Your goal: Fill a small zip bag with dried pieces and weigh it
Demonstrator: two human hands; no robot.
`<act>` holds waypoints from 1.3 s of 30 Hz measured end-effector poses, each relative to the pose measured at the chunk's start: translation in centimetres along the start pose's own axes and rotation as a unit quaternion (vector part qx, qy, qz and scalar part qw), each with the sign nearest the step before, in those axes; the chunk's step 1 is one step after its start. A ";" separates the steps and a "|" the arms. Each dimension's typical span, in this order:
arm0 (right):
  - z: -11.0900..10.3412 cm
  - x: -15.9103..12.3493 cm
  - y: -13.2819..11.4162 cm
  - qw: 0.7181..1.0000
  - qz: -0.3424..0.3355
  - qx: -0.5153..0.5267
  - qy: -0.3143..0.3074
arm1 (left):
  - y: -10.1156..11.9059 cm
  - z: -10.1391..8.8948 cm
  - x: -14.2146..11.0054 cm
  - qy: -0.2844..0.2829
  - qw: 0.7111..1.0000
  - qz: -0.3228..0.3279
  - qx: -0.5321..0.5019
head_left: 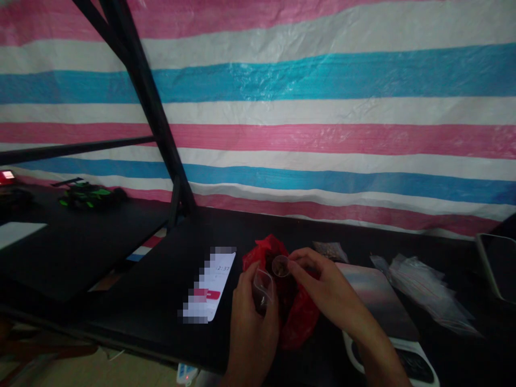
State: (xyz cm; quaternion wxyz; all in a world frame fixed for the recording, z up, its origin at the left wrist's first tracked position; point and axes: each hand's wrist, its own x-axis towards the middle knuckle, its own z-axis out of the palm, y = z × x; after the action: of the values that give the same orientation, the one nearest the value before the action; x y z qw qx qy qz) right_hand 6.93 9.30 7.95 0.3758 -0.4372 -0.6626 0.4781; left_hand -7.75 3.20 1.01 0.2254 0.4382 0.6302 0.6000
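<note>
Clear small bag (264,285) pinched open in left hand (250,317), held over red bag (296,312) at 6 o'clock on desk (161,279).
Right hand (326,290) pinches a small clear scoop (280,265) between thumb and fingertips, poised right at the bag mouth; what's in it, can't tell, too dim. Phone (209,290) lies flat at 9 o'clock of the hands, scale (382,317) at 3 o'clock under the right forearm, stack of spare clear bags (427,290) further out at 3, small filled packet (330,251) at 12. Risks, my read: film mouth is floppy, so the scoop may catch the lip and spill into the red bag or onto the desk; light grip on the film could slip; forearm resting on the scale would throw off any reading.
</note>
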 end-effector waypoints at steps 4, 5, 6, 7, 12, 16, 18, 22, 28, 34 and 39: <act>0.4 -0.7 -1.3 0.999 -0.044 -0.021 -0.005 | -0.1 0.0 0.1 -0.030 0.999 0.038 0.025; 0.6 -0.9 -1.5 0.997 -0.054 -0.052 -0.001 | -0.1 0.0 0.1 -0.026 0.998 0.043 0.031; 0.7 -1.1 -1.8 0.994 -0.061 -0.085 0.005 | -0.2 -0.1 0.2 -0.021 0.998 0.045 0.038; 0.8 -1.3 -2.0 0.991 -0.066 -0.117 0.012 | -0.3 -0.1 0.2 -0.018 0.998 0.046 0.045; 1.0 -1.6 -3.1 0.974 -0.099 -0.202 0.014 | -1.2 -0.5 0.7 -0.018 0.997 0.051 0.060; 1.2 -1.6 -3.7 0.969 -0.118 -0.215 -0.004 | -1.4 -0.7 0.9 -0.022 0.997 0.032 0.064; 1.3 -1.6 -3.7 0.968 -0.130 -0.213 -0.005 | -1.2 -0.6 0.8 -0.015 0.998 0.023 0.056; 1.4 -1.1 -3.0 0.976 -0.123 -0.173 0.039 | -0.3 -0.2 0.6 0.001 0.999 0.013 0.033; 1.4 0.1 -0.3 0.962 -0.028 -0.270 0.044 | 1.2 -0.5 0.7 0.154 0.987 0.052 -0.001; 1.4 -0.6 -0.6 0.964 -0.037 -0.262 0.013 | 1.7 -0.9 -0.4 0.179 0.969 0.167 0.022; 0.5 -3.4 -4.7 0.992 -0.013 -0.041 -0.117 | 1.1 -0.8 -0.9 0.157 0.955 0.249 0.041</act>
State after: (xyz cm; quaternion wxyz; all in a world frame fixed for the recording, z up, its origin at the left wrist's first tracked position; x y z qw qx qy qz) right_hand 6.57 5.24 12.13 0.2841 -0.3846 -0.7265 0.4935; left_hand -7.63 1.86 2.02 -0.0510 0.4902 0.5532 0.6717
